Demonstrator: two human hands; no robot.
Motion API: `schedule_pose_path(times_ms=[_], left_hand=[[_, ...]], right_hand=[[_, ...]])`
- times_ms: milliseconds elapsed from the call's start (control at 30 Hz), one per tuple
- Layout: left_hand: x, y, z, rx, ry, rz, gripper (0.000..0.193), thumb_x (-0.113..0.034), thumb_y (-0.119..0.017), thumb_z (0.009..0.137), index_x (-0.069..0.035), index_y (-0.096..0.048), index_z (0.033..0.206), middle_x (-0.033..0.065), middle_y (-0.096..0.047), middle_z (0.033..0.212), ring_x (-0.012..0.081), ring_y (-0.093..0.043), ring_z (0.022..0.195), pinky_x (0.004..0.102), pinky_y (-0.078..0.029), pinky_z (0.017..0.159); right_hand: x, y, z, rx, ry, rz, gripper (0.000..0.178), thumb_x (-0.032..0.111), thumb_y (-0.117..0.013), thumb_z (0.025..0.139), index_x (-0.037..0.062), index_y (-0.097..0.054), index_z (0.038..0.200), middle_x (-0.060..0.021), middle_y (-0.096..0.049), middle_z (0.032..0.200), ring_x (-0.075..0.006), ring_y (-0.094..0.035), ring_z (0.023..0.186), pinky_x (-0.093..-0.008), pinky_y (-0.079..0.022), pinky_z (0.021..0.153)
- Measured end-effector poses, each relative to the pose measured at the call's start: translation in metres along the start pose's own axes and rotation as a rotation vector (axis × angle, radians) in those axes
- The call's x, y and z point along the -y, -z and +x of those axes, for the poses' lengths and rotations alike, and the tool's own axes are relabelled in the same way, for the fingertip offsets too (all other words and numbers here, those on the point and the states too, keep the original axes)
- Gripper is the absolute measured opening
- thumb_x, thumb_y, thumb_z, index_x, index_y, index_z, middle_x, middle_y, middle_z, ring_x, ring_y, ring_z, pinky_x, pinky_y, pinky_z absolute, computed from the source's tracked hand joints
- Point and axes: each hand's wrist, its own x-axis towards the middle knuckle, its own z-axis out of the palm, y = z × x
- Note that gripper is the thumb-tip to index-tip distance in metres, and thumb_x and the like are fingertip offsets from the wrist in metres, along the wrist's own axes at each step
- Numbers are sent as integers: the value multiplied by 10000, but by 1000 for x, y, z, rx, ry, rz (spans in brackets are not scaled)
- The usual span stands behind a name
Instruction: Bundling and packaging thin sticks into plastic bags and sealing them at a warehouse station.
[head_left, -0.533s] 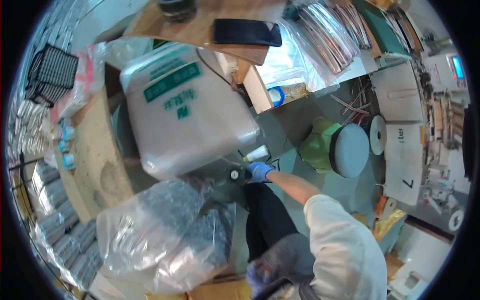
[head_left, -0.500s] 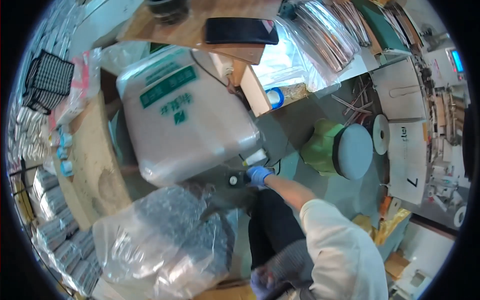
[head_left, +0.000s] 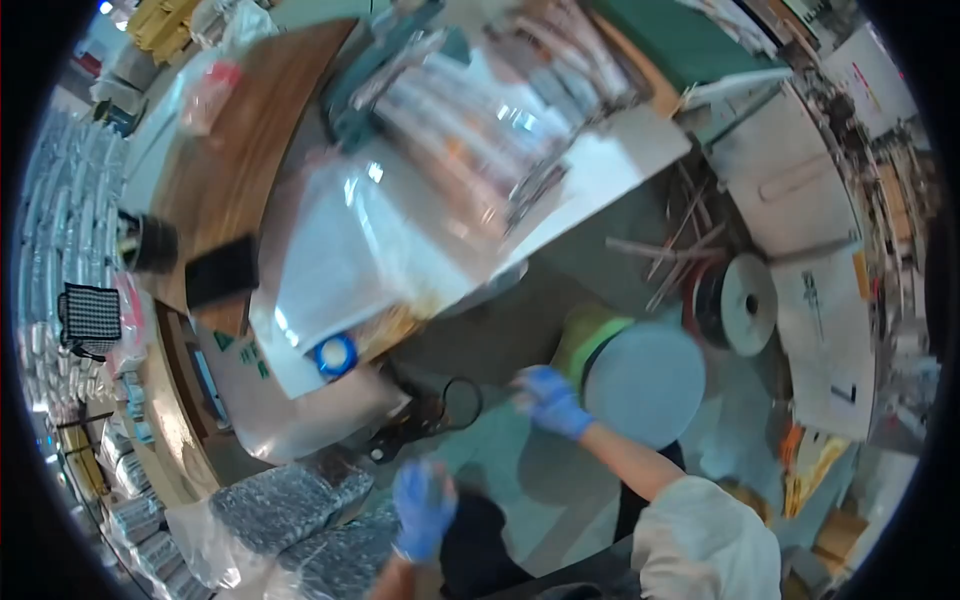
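Both hands have blue gloves on. The right hand (head_left: 555,403) is up off the floor (head_left: 530,480), just left of the stool (head_left: 645,383). The stool has a round, flat, pale blue top and a light green side that shows behind the right fingers. I cannot tell if the right fingers touch it. These fingers look a bit bent, but they are blurry, so I cannot tell if they are open or closed. The left hand (head_left: 422,510) is blurry too, with its fingers pointing up, and I cannot tell if they are open, closed or gripping something. Left of those fingers is a clear bag (head_left: 290,505), shiny and crinkly, full of dark gray stuff. A black thing (head_left: 400,436) with a small white spot is just above the left fingers. Up and left from them is a big pack (head_left: 310,415), pinkish white and smooth, with green marks. Farther up is the white bench (head_left: 600,175), with a blue roll (head_left: 335,355) at its edge. A white reel (head_left: 752,305) is past the stool, to the right of the right fingers.
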Motion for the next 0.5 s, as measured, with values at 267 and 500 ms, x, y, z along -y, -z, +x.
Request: schedule_pose_path(times_ms=[267,500], left_hand=[[-179,-110,466,-258,-530,214,325,-279,-554,744,-46,-582,969,151,-580,964,297,-518,947,405,-370,868],[-159,-97,521,753,-56,554,750,-665,-476,680,-14,-585,1034,202,-575,1057,286,-484,1088,431,-329,926]], right_hand=[[-148,338,147,-456,-145,-146,541,146,-669,672,7,-472,1157,-208,-500,1101,-363,-503,1008,-383,-431,841],[-196,370,406,-227,-350,-401,900,409,-727,607,-62,-321,1257,-282,-423,1188,-381,-443,1089,-401,-355,943]])
